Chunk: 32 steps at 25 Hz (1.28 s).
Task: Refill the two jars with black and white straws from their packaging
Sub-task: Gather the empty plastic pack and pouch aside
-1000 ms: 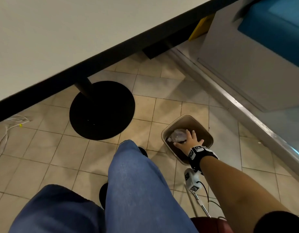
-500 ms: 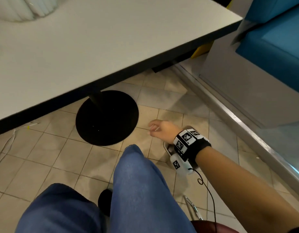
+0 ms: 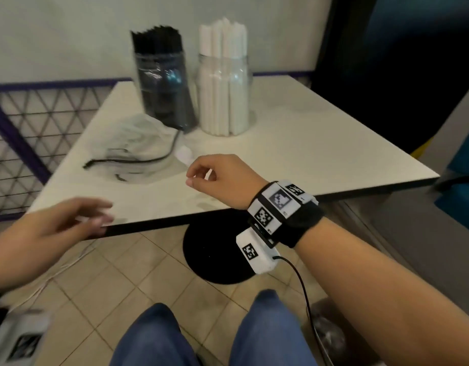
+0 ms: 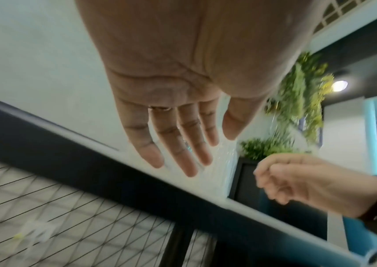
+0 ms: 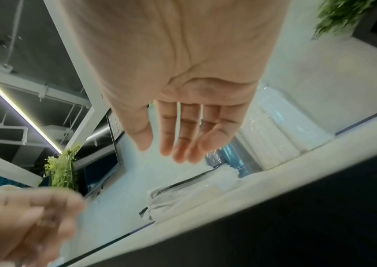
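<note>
- Right hand [image 3: 222,178]: fingers loosely curled, holding nothing, over the white square table [image 3: 320,143].
- Left hand [image 3: 56,228]: fingers spread, empty, at the near edge.
- Crumpled clear plastic packaging [image 3: 138,143] lies just beside the glass jar of black straws [image 3: 162,83]; glass jar of white straws [image 3: 224,83] alongside, both look full.
- Likely next: gather the wrapper whole, clear of the jars.
</note>
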{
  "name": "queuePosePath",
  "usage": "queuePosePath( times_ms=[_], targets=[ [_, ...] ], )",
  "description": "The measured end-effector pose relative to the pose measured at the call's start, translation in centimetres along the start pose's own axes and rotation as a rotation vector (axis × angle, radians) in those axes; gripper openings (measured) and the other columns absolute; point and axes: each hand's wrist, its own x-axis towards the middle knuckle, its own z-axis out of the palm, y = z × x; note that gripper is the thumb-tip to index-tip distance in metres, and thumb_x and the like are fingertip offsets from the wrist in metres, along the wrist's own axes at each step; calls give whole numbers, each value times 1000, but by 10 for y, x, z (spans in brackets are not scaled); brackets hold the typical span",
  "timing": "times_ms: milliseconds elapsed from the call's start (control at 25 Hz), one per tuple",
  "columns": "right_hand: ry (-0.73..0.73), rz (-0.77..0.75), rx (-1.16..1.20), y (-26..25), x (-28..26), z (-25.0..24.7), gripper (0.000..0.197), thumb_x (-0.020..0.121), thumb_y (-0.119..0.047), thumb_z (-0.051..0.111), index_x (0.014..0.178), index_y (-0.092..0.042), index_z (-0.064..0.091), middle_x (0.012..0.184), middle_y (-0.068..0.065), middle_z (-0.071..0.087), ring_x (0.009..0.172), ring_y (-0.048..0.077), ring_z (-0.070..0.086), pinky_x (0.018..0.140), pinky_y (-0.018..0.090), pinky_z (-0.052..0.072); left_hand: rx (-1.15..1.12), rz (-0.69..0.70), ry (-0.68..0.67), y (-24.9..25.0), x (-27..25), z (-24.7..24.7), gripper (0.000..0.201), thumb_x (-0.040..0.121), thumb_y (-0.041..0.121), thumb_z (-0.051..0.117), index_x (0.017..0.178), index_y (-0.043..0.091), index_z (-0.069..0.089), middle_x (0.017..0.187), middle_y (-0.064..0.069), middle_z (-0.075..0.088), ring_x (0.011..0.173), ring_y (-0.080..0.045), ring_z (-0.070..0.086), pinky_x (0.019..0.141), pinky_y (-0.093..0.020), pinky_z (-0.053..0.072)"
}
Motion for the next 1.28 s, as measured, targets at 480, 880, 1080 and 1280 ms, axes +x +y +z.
queuePosePath(
  times_ms=[480, 880, 1080, 1280],
  targets=[
    [-489, 276, -563, -30, 77, 21, 70, 91, -38, 57, 148, -15, 23, 141, 15, 46, 126, 31, 47, 94, 31, 38, 606, -282, -49, 41, 93, -17, 63, 88, 36, 59, 144, 24, 32, 139, -5, 51, 123, -27, 51, 100, -35, 42],
    [-394, 242, -624, -20, 72, 1, 32, 88, -13, 57, 120, -11, 59, 118, 6, 62, 97, 21, 56, 73, 20, 42, 694, -233, 15, 47, 103, -9, 50, 82, 39, 67, 127, 34, 46, 126, -7, 43, 112, -30, 51, 92, -37, 44],
    [-234, 213, -617, -7, 58, -7, 15, 85, -26, 66, 96, -16, 69, 129, 5, 40, 114, 26, 45, 94, 32, 43, 599, -176, -80, 53, 101, -6, 37, 81, 34, 71, 114, 23, 57, 117, -4, 55, 98, -20, 50, 85, -29, 40],
    [-330, 186, -548, -2, 52, -21, 26, 96, -26, 52, 113, -13, 66, 133, 4, 53, 122, 26, 48, 103, 33, 36, 434, -63, 2, 60, 94, 6, 28, 80, 23, 73, 101, 22, 54, 103, -1, 62, 88, -19, 58, 78, -26, 41]
  ],
)
